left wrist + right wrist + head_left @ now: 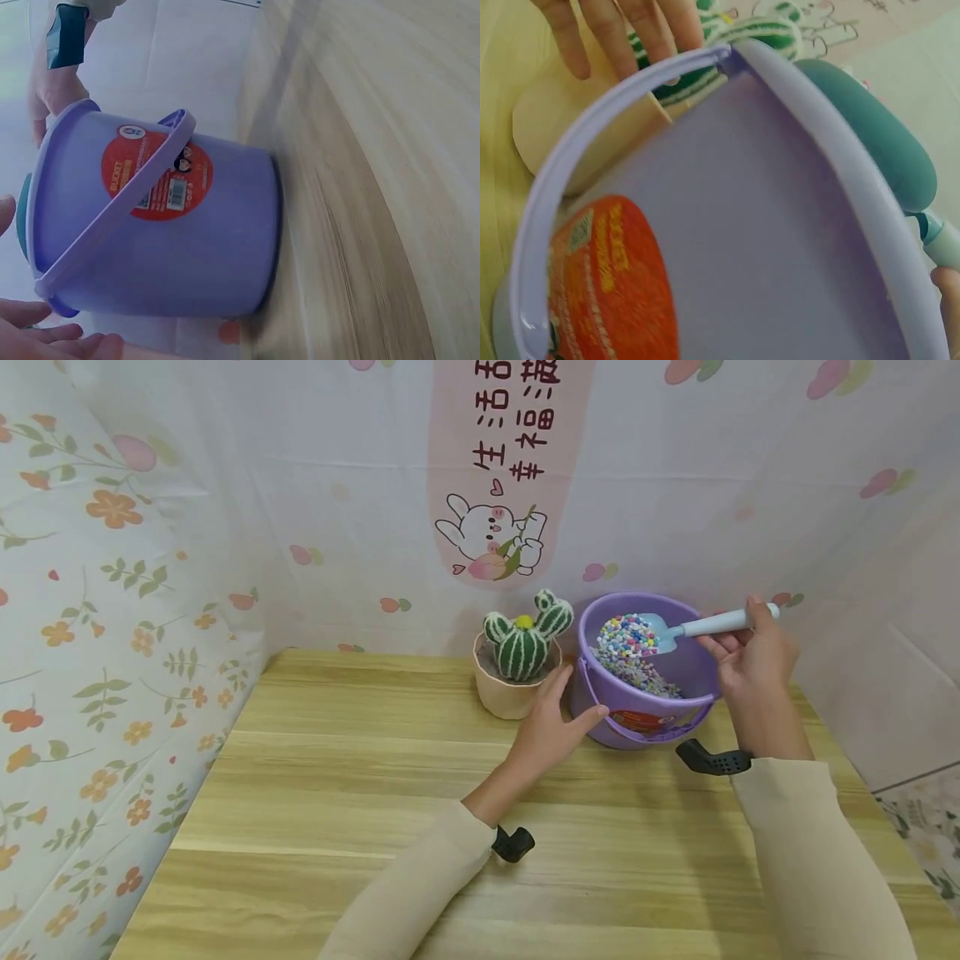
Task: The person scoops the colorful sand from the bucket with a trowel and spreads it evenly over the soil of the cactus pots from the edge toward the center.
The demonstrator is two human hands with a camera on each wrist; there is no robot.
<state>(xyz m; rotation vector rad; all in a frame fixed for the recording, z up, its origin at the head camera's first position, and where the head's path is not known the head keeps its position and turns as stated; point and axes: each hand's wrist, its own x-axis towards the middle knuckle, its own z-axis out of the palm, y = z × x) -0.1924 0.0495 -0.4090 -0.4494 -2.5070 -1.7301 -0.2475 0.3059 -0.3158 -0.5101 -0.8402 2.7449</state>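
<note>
My right hand (759, 664) grips the pale blue handle of a toy shovel (720, 622) over a purple bucket (645, 714). Small multicoloured beads (627, 637) fill the shovel's scoop, and more beads (645, 675) lie inside the bucket. From the right wrist, the back of the scoop (874, 131) shows above the rim. My left hand (551, 720) is at the bucket's left side, its fingers extended between the bucket and a potted crochet cactus (521, 652). Whether it touches the bucket or the beige pot (504, 695) is hard to tell.
The bucket's handle (120, 206) hangs down across its front, over a red label (154, 172). A wood-grain table (337, 793) carries the pot and bucket. Behind them hangs a printed cloth (337, 502), with a floral cloth (112, 610) on the left.
</note>
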